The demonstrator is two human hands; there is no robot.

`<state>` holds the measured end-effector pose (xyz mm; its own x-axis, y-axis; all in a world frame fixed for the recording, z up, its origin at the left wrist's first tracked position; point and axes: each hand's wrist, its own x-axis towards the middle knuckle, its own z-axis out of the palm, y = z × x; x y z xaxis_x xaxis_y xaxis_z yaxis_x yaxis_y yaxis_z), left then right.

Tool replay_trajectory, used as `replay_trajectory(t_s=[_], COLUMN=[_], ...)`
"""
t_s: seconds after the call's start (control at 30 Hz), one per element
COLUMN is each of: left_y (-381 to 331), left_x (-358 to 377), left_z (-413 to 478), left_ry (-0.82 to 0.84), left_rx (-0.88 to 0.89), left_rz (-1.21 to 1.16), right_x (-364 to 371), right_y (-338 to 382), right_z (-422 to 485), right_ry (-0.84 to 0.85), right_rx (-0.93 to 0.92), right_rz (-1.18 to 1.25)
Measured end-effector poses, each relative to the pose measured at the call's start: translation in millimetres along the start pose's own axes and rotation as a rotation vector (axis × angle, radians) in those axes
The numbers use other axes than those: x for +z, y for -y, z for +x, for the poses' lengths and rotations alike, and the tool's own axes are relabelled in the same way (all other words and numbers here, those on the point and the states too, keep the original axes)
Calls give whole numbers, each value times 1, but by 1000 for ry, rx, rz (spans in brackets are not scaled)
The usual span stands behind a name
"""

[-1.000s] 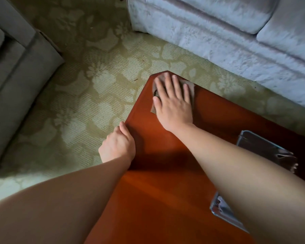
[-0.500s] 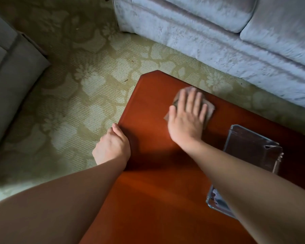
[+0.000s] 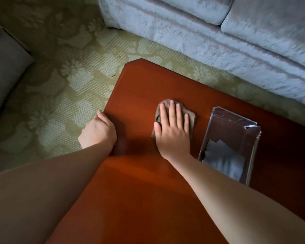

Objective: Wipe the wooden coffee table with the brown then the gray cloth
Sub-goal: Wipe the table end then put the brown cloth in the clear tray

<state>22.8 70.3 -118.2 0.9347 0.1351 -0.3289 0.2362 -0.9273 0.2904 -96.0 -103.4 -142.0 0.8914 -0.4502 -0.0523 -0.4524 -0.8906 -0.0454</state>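
Note:
The reddish wooden coffee table [image 3: 141,199] fills the lower middle of the head view. My right hand [image 3: 173,131] lies flat with straight fingers on the brown cloth [image 3: 192,117], pressing it onto the tabletop just left of a clear tray [image 3: 236,120]. The gray cloth [image 3: 224,161] lies in the near end of that tray. My left hand [image 3: 99,131] grips the table's left edge, its fingers curled over the rim and hidden below it.
A pale blue-gray sofa [image 3: 218,41] runs along the far side of the table. A gray armchair [image 3: 5,71] stands at the left. Green floral carpet [image 3: 63,76] covers the floor between them.
My right hand has slid the brown cloth from the table's far corner back toward me and to the right, beside the tray. The left hand has stayed on the edge.

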Motion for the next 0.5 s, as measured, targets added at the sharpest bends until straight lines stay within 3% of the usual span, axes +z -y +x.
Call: replay_trajectory(t_s=[0.17, 0.23, 0.4, 0.5], left_y=[2, 5, 41, 70], left_x=[-6, -10, -33, -41], left_z=[1, 5, 22, 20], left_ry=[58, 157, 445, 421], left_rx=[-29, -95, -413, -379], left_rz=[-34, -128, -820, -819], right_x=[-4, -4, 2, 1], right_y=[-3, 22, 117, 148], right_z=[-20, -25, -40, -52], right_ry=[84, 118, 111, 108], right_rx=[150, 74, -196, -275], right_rz=[13, 34, 79, 106])
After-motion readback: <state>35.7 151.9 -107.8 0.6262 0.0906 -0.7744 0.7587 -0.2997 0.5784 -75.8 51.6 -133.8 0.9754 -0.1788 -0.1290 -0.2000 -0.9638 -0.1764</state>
